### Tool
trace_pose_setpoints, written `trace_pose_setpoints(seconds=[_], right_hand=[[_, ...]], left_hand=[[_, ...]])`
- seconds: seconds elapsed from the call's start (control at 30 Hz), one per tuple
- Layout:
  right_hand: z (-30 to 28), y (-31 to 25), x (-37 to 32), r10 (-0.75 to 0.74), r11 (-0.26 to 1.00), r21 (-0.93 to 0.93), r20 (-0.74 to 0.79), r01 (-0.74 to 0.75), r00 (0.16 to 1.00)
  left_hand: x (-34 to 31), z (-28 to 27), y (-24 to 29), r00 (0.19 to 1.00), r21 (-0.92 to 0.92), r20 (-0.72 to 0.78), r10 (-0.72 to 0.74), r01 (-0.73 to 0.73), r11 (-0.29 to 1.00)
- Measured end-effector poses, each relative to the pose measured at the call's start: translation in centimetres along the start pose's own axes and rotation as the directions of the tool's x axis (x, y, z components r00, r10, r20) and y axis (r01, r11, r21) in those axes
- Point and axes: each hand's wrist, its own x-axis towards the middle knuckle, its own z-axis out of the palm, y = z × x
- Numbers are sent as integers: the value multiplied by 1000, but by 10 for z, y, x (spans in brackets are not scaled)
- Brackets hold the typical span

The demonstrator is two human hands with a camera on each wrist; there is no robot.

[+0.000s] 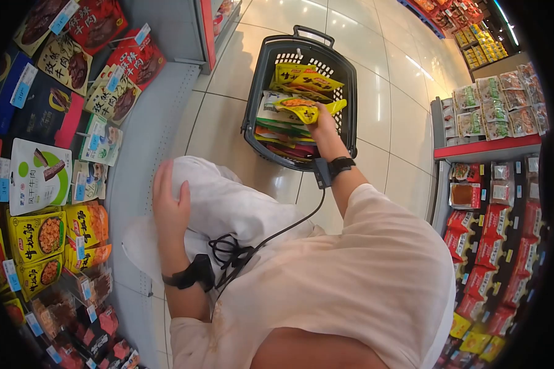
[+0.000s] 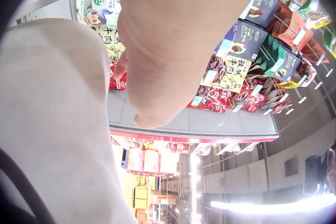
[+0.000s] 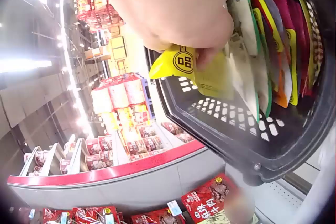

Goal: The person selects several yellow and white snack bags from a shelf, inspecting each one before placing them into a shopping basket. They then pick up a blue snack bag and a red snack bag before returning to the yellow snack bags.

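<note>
In the head view my right hand (image 1: 324, 128) pinches a yellow food packet (image 1: 305, 109) over the black basket (image 1: 250, 101). The right wrist view shows the same yellow packet (image 3: 181, 62) under my right hand (image 3: 184, 19), its lower part inside the basket (image 3: 194, 124). Several white-and-green, red and yellow packets stand in a row in the basket, with more yellow packets (image 1: 311, 79) at its far end. My left hand (image 1: 170, 200) rests on the white-clothed knee, fingers extended; in the left wrist view the left hand (image 2: 157, 66) hides what lies beneath it.
Shelves of hanging snack packets (image 1: 40, 178) stand close on the left. On the right is another shelf (image 1: 489, 147) with red and clear packs. Tiled floor (image 1: 375, 92) surrounds the basket. A black cable (image 1: 283, 230) runs between the two wrist cameras.
</note>
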Motion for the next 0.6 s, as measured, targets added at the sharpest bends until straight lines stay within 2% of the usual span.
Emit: trace_pose_setpoints(seconds=[0.03, 0.07, 0.1, 0.2, 0.23, 0.3, 0.33, 0.43, 0.6], right_hand=[[-2, 10, 7, 46, 998, -44, -31, -47, 998], [-1, 23, 10, 14, 999, 29, 68, -16, 998], [-1, 30, 14, 15, 1000, 25, 68, -17, 998], [14, 47, 1, 182, 970, 142, 101, -195, 978], [11, 53, 4, 184, 970, 143, 100, -198, 978], [7, 65, 10, 364, 931, -57, 58, -361, 930], [20, 59, -9, 353, 924, -125, -89, -362, 932], [17, 64, -7, 439, 888, -143, -29, -438, 898], [-6, 77, 1, 525, 828, -198, -57, -525, 849]], left_hand=[[0, 0, 0, 1000, 0, 0, -1, 1, 1000], [0, 1, -1, 1000, -5, -1, -6, 6, 1000], [0, 2, -1, 1000, -10, -2, -11, 11, 1000], [1, 1, -1, 1000, -14, 0, -23, 23, 1000], [1, 1, -2, 1000, -12, 1, -24, 24, 1000], [2, 2, -5, 1000, -10, 4, 2, -2, 1000], [2, 2, -6, 1000, -9, 0, -1, 1, 1000], [1, 1, -7, 1000, -13, 5, -12, 12, 1000], [1, -1, -6, 999, -32, 28, -41, 42, 999]])
